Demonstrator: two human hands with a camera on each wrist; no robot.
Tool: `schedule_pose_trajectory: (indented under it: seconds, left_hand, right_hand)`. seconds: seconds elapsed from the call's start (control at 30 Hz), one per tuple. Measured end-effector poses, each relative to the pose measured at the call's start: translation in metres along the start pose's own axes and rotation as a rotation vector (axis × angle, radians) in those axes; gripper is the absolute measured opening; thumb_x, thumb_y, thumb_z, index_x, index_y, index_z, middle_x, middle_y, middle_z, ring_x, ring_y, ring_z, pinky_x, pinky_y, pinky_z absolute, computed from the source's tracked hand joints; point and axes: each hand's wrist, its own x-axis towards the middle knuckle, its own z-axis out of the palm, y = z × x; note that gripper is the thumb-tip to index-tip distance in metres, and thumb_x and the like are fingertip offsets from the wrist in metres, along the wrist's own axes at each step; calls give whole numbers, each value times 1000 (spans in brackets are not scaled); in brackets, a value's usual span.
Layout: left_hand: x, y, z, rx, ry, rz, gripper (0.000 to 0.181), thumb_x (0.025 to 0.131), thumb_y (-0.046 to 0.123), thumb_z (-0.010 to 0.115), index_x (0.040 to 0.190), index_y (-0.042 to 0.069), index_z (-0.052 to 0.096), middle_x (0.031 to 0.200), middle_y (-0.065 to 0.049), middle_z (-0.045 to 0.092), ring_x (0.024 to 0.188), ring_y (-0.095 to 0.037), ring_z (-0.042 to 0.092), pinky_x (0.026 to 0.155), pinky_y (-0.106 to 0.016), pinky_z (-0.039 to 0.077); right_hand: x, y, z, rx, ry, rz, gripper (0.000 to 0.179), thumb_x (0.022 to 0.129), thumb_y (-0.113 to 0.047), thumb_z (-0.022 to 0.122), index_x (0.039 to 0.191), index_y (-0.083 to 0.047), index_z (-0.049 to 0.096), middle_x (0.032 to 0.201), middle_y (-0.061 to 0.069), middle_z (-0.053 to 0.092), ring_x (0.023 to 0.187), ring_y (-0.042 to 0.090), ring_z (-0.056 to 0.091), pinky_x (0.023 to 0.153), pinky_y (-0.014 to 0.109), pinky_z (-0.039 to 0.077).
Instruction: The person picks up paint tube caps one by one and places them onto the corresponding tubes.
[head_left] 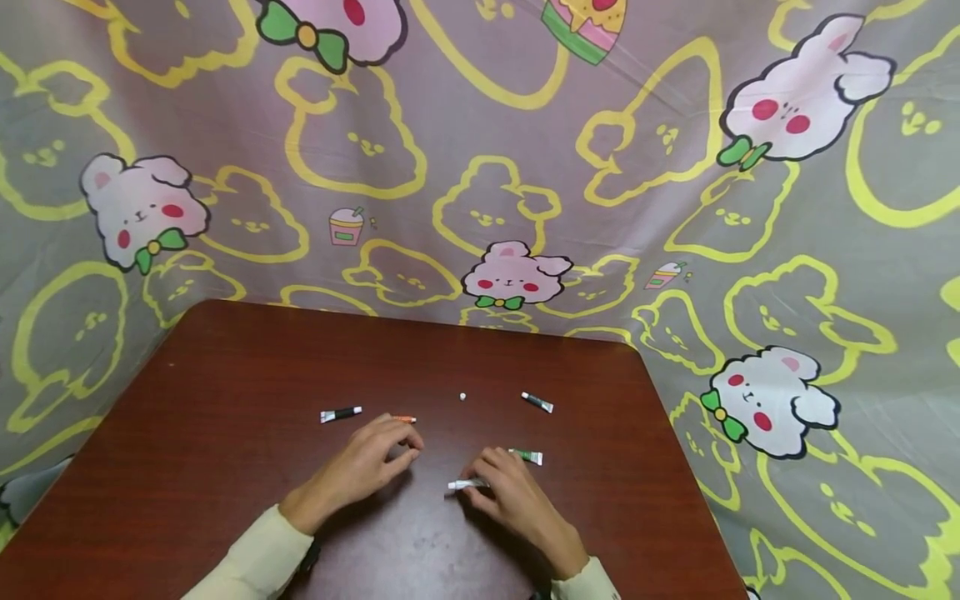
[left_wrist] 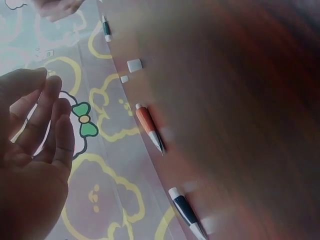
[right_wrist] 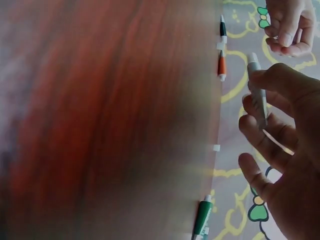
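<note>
My right hand (head_left: pixel 513 492) pinches a small white-silver paint tube (head_left: pixel 467 484) between thumb and fingers, above the table. Its white cap end points left, towards my left hand; the right wrist view shows the tube (right_wrist: pixel 258 92) beneath the thumb. My left hand (head_left: pixel 363 462) hovers to the left, fingers loosely bent, with nothing visible in its grasp. Behind that hand, partly hidden, lies an orange tube (head_left: pixel 405 419). A black tube (head_left: pixel 341 414) lies farther left. Just beyond my right hand is a green tube (head_left: pixel 528 457), partly covered by the fingers.
A dark tube (head_left: pixel 537 402) lies at the back right of the brown table (head_left: pixel 300 350). A small white piece (head_left: pixel 462 397) sits near the middle, its kind unclear. Patterned cloth (head_left: pixel 420 108) hangs behind the table and along its sides.
</note>
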Motion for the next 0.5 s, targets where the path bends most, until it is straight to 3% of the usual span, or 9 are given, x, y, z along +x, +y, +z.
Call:
schedule_pose_trajectory:
  seconds: [0.13,0.5]
  left_hand:
    - [1,-4,0,3,-3,-18,21,87,1,88,96,15,75,102,5,77,94,-13,68,82,-35,58]
    - [3,-14,-1,29,-30,-48,21,88,2,88,98,15,75,102,2,78,90,-16,67,79,-32,57]
  right_hand:
    - [-4,2,0,-16,-15,25,16,89,-23,88,99,-20,76,98,-7,65,89,12,59,82,33,47]
    - [-15,5,-4,-62,-74,48,19,87,-25,90,96,-23,74,93,-8,61,90,11,57,91,43,49]
